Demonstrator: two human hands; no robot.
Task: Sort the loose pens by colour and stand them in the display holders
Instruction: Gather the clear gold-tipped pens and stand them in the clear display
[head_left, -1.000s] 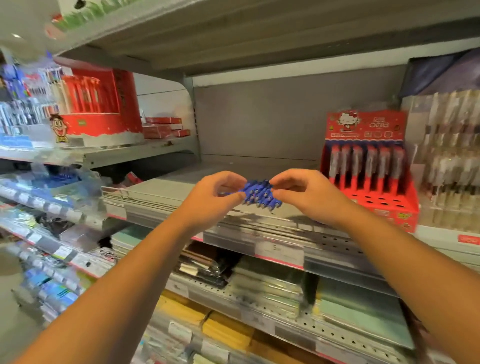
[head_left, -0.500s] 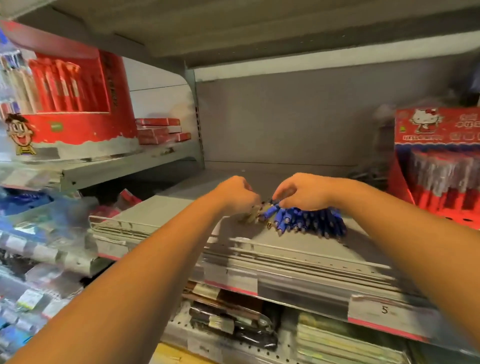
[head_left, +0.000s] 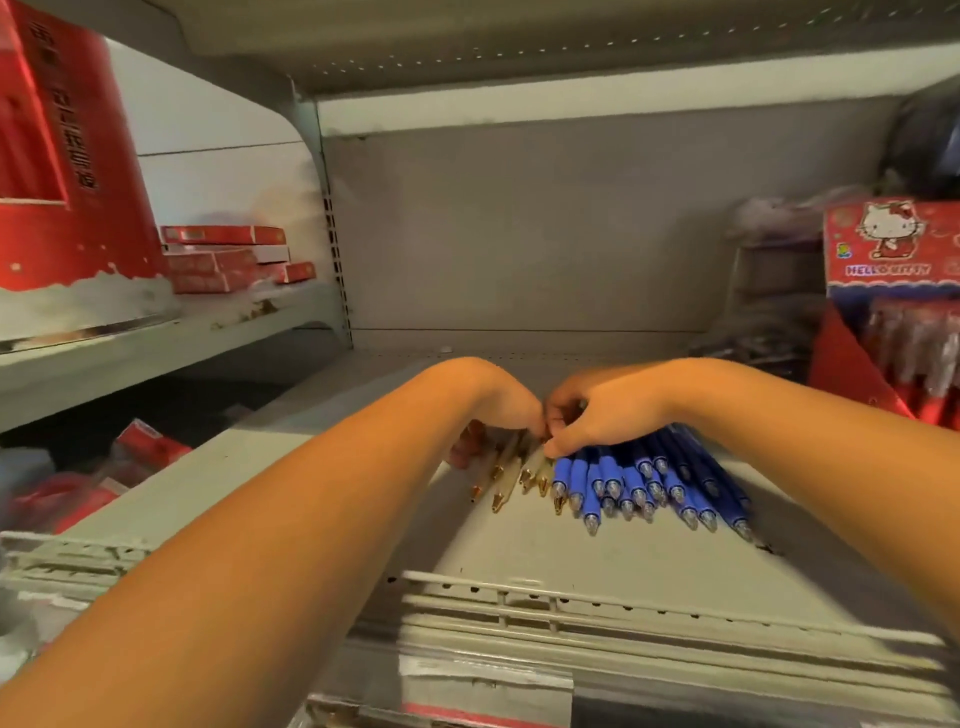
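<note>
I see both hands meeting mid-frame on the grey shelf (head_left: 519, 561). Left hand (head_left: 501, 408) curls down over the clear gold-tipped pens (head_left: 511, 475); can't tell if it grips. Right hand (head_left: 602, 415) is also curled, thumb at the barrels; hold unclear. Blue pens (head_left: 649, 483) fan out just right of centre. Red display holder (head_left: 893, 260) sits at the right edge.
</note>
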